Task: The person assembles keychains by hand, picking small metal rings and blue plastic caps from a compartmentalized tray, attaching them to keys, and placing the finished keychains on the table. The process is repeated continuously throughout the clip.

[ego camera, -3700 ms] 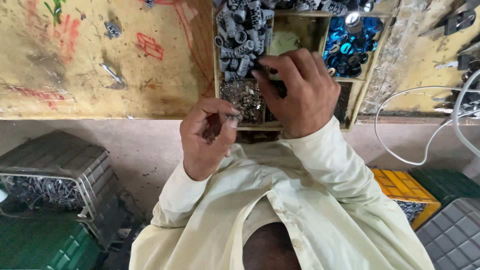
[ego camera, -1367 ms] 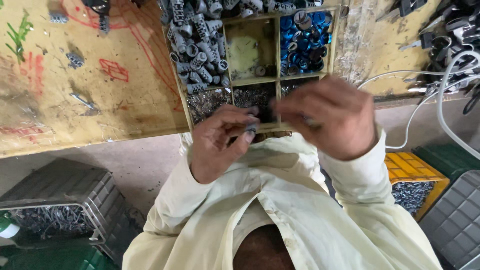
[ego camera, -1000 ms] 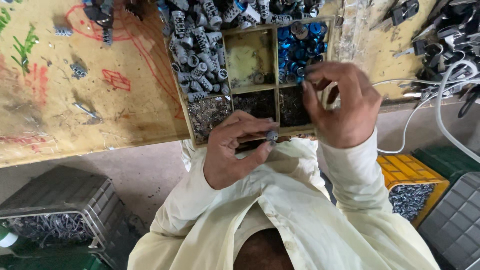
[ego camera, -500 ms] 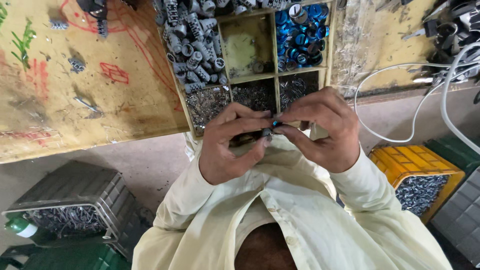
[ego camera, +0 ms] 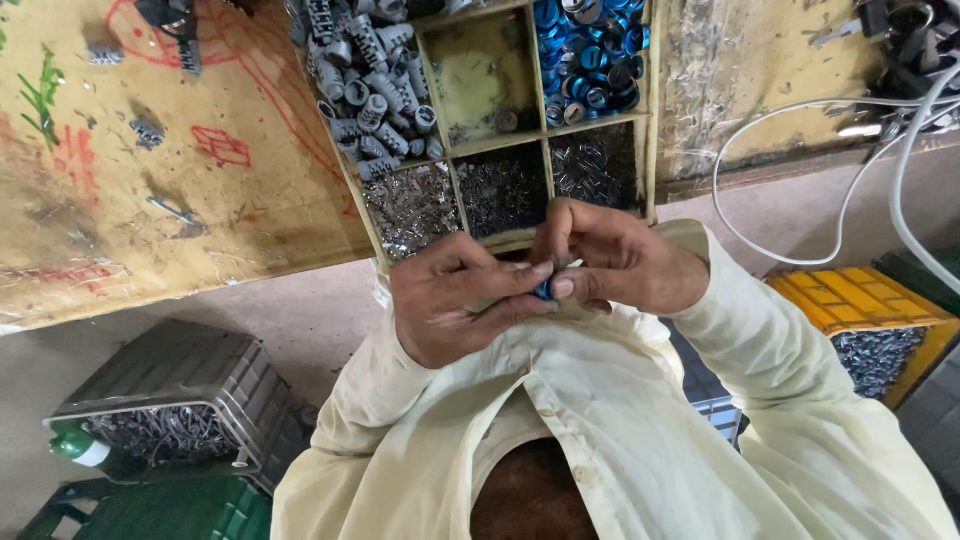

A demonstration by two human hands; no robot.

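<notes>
My left hand (ego camera: 455, 300) and my right hand (ego camera: 610, 258) meet in front of my chest, fingertips pinched together on a small blue ring-shaped part (ego camera: 544, 289). Most of the part is hidden by the fingers. Just beyond the hands lies a wooden compartment tray (ego camera: 546, 142) on the yellow workbench (ego camera: 150, 170). Its cells hold grey metal cylinders (ego camera: 365, 85), blue rings (ego camera: 590, 55) and heaps of tiny metal pieces (ego camera: 505, 190).
White cables (ego camera: 800, 150) loop over the bench's right side. On the floor stand a grey crate of metal parts (ego camera: 170, 400), a green crate (ego camera: 150, 510), a green bottle cap (ego camera: 75, 447) and a yellow crate of metal parts (ego camera: 865, 320).
My right hand left the tray, came back toward my chest and joined the left hand. Both now pinch the small blue part together.
</notes>
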